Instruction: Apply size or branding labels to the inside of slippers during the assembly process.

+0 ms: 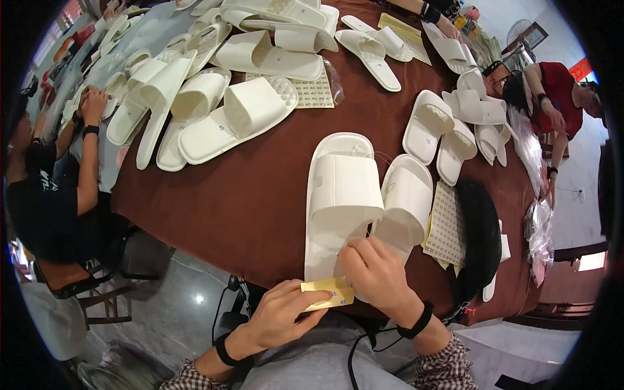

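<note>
A small folded yellow sheet of stickers point(318, 285) is held in my left hand point(276, 317), thumb on top and fingers beneath, at the table's near edge. Close to its right end, my right hand point(380, 276) has thumb and fingers pinched together; whatever is between the fingertips is hidden. Just beyond both hands, a white slide slipper point(344, 188) lies sole down, its strap facing up. Its mate, another white slipper point(407, 195), sits beside it on the right. The right hand covers part of their heel ends.
Brown cloth covers the table point(253, 195). White slippers point(240, 117) are piled at far left, more point(429, 127) at right. Sticker sheets point(448, 221) lie by a black bag-like item point(480, 234). People work at left point(52, 195) and right point(559, 97).
</note>
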A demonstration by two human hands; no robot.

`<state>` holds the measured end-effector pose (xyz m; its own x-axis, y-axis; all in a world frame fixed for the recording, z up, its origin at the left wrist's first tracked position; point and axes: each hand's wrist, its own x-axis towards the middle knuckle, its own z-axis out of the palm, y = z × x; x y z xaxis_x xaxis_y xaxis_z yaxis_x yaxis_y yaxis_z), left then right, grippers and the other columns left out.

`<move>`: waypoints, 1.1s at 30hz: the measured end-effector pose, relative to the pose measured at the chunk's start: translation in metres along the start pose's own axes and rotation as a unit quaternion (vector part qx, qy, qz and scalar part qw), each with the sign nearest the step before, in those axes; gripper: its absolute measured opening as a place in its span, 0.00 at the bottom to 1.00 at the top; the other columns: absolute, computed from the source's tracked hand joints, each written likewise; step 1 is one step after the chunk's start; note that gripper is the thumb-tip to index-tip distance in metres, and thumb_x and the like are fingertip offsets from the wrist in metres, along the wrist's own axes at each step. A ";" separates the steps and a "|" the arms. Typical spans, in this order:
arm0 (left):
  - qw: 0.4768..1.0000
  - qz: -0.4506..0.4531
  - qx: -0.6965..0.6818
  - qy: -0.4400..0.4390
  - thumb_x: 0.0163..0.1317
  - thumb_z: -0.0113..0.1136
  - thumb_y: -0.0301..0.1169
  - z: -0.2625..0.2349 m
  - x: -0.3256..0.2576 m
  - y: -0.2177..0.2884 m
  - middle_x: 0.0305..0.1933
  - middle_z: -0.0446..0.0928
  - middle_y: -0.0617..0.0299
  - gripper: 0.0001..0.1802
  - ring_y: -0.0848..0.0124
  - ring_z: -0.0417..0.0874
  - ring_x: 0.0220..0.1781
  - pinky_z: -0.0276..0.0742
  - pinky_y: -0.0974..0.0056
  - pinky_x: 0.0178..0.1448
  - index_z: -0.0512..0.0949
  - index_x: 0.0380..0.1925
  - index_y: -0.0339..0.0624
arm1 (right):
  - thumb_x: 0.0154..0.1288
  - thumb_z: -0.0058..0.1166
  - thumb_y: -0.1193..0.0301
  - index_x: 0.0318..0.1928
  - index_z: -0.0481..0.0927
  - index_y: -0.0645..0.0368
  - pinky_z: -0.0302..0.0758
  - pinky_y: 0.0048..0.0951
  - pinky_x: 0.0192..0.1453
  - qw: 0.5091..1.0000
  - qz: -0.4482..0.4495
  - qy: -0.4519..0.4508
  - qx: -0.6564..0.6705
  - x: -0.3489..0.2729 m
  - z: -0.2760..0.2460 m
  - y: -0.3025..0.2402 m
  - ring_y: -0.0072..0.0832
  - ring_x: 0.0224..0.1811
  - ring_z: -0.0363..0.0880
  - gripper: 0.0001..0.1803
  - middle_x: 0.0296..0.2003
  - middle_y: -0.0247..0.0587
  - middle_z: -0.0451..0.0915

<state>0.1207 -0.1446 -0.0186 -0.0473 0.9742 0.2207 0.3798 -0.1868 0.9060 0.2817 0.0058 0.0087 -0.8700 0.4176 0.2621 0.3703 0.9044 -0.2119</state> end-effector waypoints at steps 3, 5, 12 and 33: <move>1.000 -0.003 -0.009 0.006 0.54 0.71 0.25 0.000 -0.001 -0.001 0.41 0.83 0.52 0.18 0.56 0.83 0.40 0.80 0.57 0.47 0.82 0.47 0.42 | 0.50 0.58 0.72 0.37 0.78 0.59 0.79 0.29 0.35 0.999 -0.018 -0.033 -0.022 -0.004 -0.006 -0.003 0.29 0.39 0.79 0.12 0.36 0.35 0.77; 1.000 0.000 -0.010 0.010 0.54 0.71 0.25 0.000 0.000 -0.002 0.41 0.83 0.53 0.18 0.56 0.83 0.40 0.80 0.57 0.46 0.82 0.47 0.42 | 0.50 0.59 0.73 0.38 0.78 0.60 0.79 0.29 0.35 1.000 -0.014 -0.026 -0.010 -0.005 -0.007 -0.002 0.29 0.40 0.79 0.12 0.37 0.35 0.77; 1.000 0.014 0.009 0.019 0.54 0.71 0.26 -0.004 0.004 -0.001 0.39 0.83 0.53 0.19 0.56 0.84 0.40 0.81 0.57 0.44 0.82 0.47 0.42 | 0.50 0.62 0.75 0.48 0.83 0.61 0.79 0.33 0.38 0.999 -0.019 0.004 0.044 -0.010 -0.014 0.000 0.33 0.38 0.79 0.21 0.42 0.37 0.80; 0.991 -0.042 -0.069 0.105 0.62 0.66 0.27 0.008 0.039 0.044 0.49 0.83 0.50 0.14 0.57 0.85 0.52 0.79 0.59 0.56 0.81 0.48 0.39 | 0.59 0.51 0.78 0.59 0.75 0.66 0.72 0.44 0.64 0.996 0.053 -0.004 0.065 -0.057 0.020 -0.011 0.49 0.60 0.71 0.25 0.54 0.55 0.77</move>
<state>0.1429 -0.1135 0.0276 -0.2707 0.9418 0.1994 0.2370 -0.1356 0.9620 0.3208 -0.0292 -0.0224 -0.8309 0.5097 0.2233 0.4165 0.8357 -0.3579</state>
